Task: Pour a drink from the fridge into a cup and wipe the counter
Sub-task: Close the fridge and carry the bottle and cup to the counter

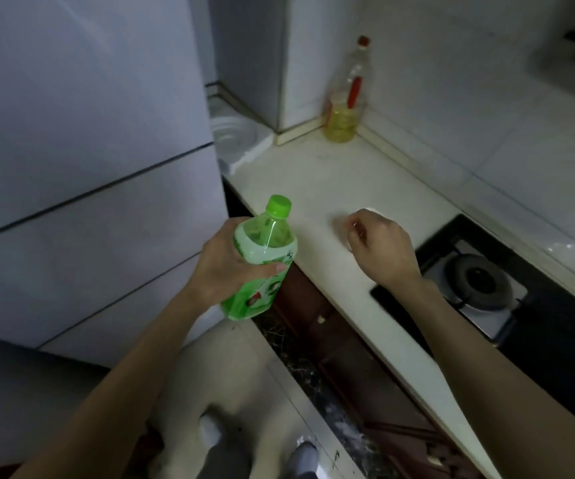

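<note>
I am holding the drink bottle (261, 257) in my left hand (223, 267), fingers and thumb wrapping tightly round its middle. It is hanging in the air just off the front edge of the counter (313, 174), beside the fridge (89, 133), and leaning so that its top is pointing up and away from me. The bottle is clear, thin plastic with a rounded shoulder, and a pale green liquid is showing through it. A bright green label with small printed pictures is covering the lower half, and the ribbed green screw cap (279, 205) is sitting on the neck.

My right hand (379, 247) is hovering over the counter with its fingers curling inward above a small white cup (370, 210). The hand is hiding most of the cup and the picture is blurring there, so I cannot tell whether I am gripping it.

The counter is smooth, pale stone with a faintly smudged surface. A tall clear oil bottle (346, 98), with a red cap and yellow oil low inside, is standing in the tiled back corner. A round dark burner (479, 278) is sitting in the black glass hob to my right. The fridge front is showing flat grey panels.
</note>
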Demonstrator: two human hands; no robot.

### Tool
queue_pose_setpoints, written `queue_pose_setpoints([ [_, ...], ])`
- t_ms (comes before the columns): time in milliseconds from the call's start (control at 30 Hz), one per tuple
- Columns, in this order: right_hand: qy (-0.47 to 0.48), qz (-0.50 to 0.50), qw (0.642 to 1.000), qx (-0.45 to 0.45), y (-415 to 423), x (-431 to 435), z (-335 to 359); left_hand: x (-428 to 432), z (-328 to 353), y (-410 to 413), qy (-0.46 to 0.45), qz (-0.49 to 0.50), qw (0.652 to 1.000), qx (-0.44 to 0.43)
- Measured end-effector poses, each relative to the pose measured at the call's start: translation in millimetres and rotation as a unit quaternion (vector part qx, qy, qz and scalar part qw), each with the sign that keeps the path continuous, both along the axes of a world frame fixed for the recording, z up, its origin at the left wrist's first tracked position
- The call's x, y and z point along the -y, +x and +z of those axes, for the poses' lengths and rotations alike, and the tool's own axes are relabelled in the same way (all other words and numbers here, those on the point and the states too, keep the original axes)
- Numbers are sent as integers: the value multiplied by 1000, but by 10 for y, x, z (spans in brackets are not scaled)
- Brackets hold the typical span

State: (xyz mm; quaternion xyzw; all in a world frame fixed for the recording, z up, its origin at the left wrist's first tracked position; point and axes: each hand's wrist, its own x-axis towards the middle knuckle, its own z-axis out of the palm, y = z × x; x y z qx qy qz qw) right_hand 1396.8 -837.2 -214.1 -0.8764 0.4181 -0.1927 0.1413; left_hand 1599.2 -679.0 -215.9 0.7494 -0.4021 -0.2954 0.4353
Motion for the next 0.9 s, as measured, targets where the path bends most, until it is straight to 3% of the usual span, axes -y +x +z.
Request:
queue_pose_setpoints([
  [333, 165, -158, 973, -36, -918, 520, -545, 894, -197, -748, 35, -61, 998, -5],
  [700, 326, -188, 926, 6, -391, 1320, -1345, 1907, -697, -354, 68, -98, 992, -46],
  [900, 334, -222, 914, 65, -97, 1450, -1740, 2256, -905, -43, 87, -102, 989, -59],
])
